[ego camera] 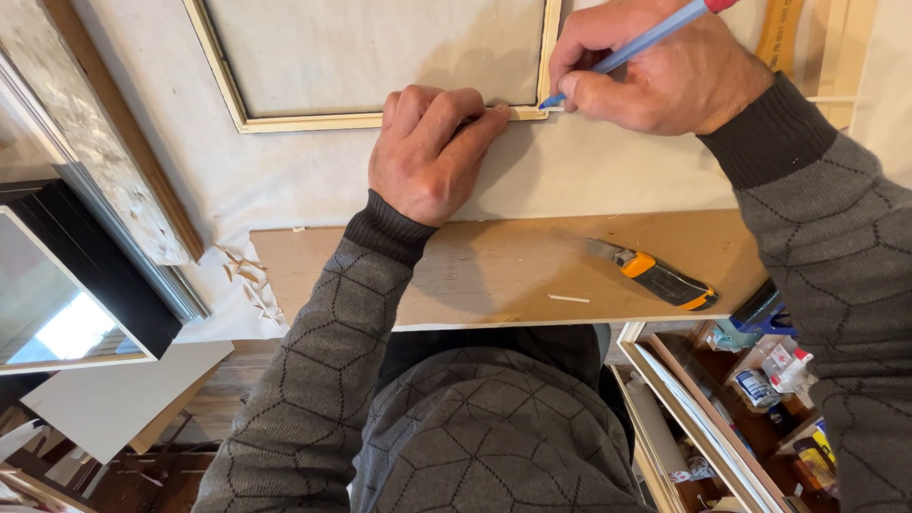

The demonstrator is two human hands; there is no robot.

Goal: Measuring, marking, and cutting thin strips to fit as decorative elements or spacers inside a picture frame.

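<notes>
Lying nearest the person, a bare board spans the counter's front edge and serves as a rest for the left forearm; wood shavings sit at its left end, a small splinter towards its right.

Utility knife, orange and black: set down on the board's right part, within reach of the right hand, touched by neither hand.

Left hand: fingers curled, fingertips pressed onto the bottom rail of the frame just left of its lower right corner. It grips nothing; the downward pressure looks meant to keep the frame from shifting.

Frame: thin, pale wood, lying flat on the counter's off-white cover, lower right corner between the two hands.

Right hand: closed around a blue pencil in a writing grip, tip touching the frame at that corner, the shaft slanting up and right so the point stays visible.

Farther right, a yellowish strip, partly hidden behind the right hand.
</notes>
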